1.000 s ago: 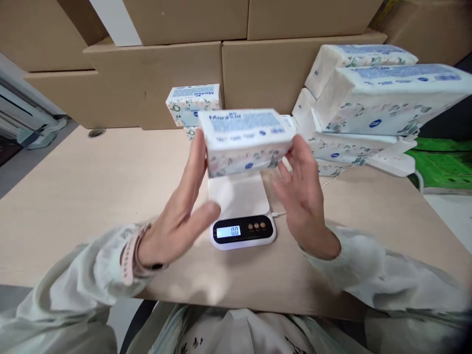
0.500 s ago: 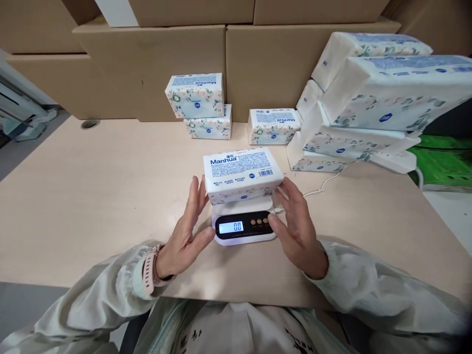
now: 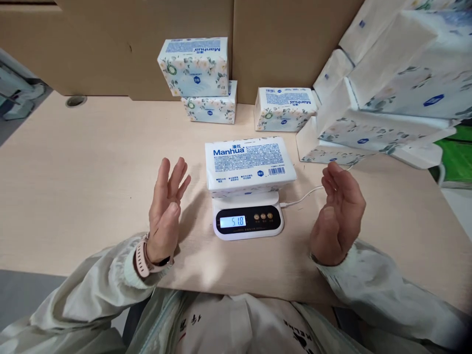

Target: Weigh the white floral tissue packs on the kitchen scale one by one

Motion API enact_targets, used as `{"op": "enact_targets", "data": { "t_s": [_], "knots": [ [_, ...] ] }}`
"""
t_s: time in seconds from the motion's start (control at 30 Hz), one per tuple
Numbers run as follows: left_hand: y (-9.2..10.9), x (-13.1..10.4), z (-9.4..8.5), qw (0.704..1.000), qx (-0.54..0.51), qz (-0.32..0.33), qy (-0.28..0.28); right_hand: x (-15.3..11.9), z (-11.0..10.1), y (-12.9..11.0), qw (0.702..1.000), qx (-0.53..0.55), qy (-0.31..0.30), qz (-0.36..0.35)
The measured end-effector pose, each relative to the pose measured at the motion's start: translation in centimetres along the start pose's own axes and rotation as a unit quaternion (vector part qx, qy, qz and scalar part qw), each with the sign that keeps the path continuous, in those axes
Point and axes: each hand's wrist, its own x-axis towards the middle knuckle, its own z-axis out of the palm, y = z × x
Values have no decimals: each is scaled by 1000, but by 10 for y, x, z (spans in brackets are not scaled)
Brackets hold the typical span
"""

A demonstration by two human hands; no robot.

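Observation:
A white and blue tissue pack (image 3: 250, 164) marked Manhua rests on the platform of a small white digital scale (image 3: 224, 235). The lit display (image 3: 232, 221) seems to read 51.8. To the left of the scale my left hand (image 3: 165, 211) hovers with fingers apart, touching nothing; a pink watch band is on that wrist. My right hand (image 3: 337, 214) is held up on the other side, empty, its fingers extended and slightly curved. Both hands are clear of the pack. A white cable (image 3: 304, 199) runs from the scale's right side, behind my right hand.
Two stacked tissue packs (image 3: 197, 69) stand at the back near the cardboard boxes (image 3: 147, 49). A single tissue pack (image 3: 283, 109) sits right of them. Several larger tissue packs (image 3: 398, 73) are piled at the back right. A cable hole (image 3: 76, 101) is at the back left.
My hands have let go of the tissue pack and moved apart to either side. The scale's reading has gone from 0.0 to about 51.8. The view has tilted downward and closer.

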Motion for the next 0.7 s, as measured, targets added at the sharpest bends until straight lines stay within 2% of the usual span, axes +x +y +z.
{"op": "enact_targets", "data": {
  "t_s": [0.27,0.7],
  "knots": [
    [-1,1,0,1000,-3,-9,1,-1,2,2,1000,14,2,-11],
    [2,0,3,999,-5,-29,25,-2,2,-8,999,11,-19,42]
  ]
}}
